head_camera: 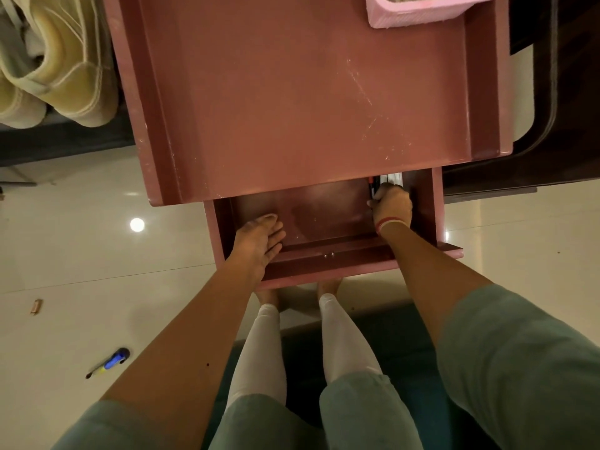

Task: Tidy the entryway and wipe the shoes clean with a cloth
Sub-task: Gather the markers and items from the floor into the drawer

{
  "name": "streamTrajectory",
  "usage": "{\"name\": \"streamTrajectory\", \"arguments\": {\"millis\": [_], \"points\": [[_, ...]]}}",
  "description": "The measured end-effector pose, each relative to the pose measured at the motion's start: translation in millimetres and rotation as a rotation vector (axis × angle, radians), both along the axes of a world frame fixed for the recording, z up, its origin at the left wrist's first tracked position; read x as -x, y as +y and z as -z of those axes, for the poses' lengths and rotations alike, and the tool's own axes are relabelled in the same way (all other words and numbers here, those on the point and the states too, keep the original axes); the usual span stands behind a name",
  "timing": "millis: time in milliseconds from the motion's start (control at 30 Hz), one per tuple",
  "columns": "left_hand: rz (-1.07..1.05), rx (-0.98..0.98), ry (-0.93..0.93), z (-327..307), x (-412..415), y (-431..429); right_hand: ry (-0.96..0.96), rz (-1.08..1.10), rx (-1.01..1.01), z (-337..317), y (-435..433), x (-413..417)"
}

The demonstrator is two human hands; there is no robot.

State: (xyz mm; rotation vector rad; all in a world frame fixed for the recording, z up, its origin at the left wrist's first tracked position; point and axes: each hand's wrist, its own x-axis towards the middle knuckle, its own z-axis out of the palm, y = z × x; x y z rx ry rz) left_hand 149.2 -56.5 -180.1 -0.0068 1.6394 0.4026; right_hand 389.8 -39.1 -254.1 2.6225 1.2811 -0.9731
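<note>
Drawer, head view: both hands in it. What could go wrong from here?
1. The right hand grips a dark pen-like item at the back right of the drawer, under the tabletop edge; lifting straight up could knock the knuckles.
2. The left hand rests on the drawer's front left corner; closing it now could pinch fingers.
3. A blue pen-like tool lies on the floor at left; a slip hazard if stepped on.

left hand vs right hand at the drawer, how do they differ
The left hand has its fingers straight and holds nothing; the right hand is curled round dark pen-like items. The left hand lies at the front left of the drawer; the right hand reaches into its back right corner. The right wrist bears a red band; the left wrist shows none. Both hands are inside the open drawer.
</note>
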Motion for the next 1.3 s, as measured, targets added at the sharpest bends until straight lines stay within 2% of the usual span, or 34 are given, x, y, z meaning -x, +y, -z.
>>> {"name": "streamTrajectory", "arguments": {"millis": [100,167,300,433,600,767,900,1033,1300], "points": [[-0.002,-0.012,0.008,0.3,1.5,4.7,0.043,0.089,-0.058,-12.5,-3.8,4.1],[0.002,-0.008,0.016,-4.1,4.9,3.3,0.055,0.108,-0.174,-32.8,-13.8,11.4],[-0.042,0.026,0.020,-45.1,16.6,-5.5,0.026,-0.077,-0.347,-112.5,-39.8,33.7],[-0.100,0.048,0.032,-123.8,34.7,-18.0,0.149,-0.179,-0.340,-202.4,-58.8,52.8],[-0.078,-0.086,0.110,-230.7,61.9,-28.3,0.311,-0.469,-0.264,-288.2,-67.5,65.9],[-0.142,-0.156,0.146,-296.4,88.1,-57.7,0.309,-0.708,-0.037,-341.5,-60.4,52.0],[-0.286,-0.161,0.167,-312.3,109.7,-87.8,0.292,-0.629,-0.034,-365.1,-45.5,49.9],[-0.434,-0.117,0.173,-309.2,129.4,-127.6,0.301,-0.650,0.025,-370.8,-31.9,66.5],[-0.748,-0.012,0.095,-289.8,167.4,-189.7,0.257,-0.840,0.136,-368.5,-19.0,152.0]]}}
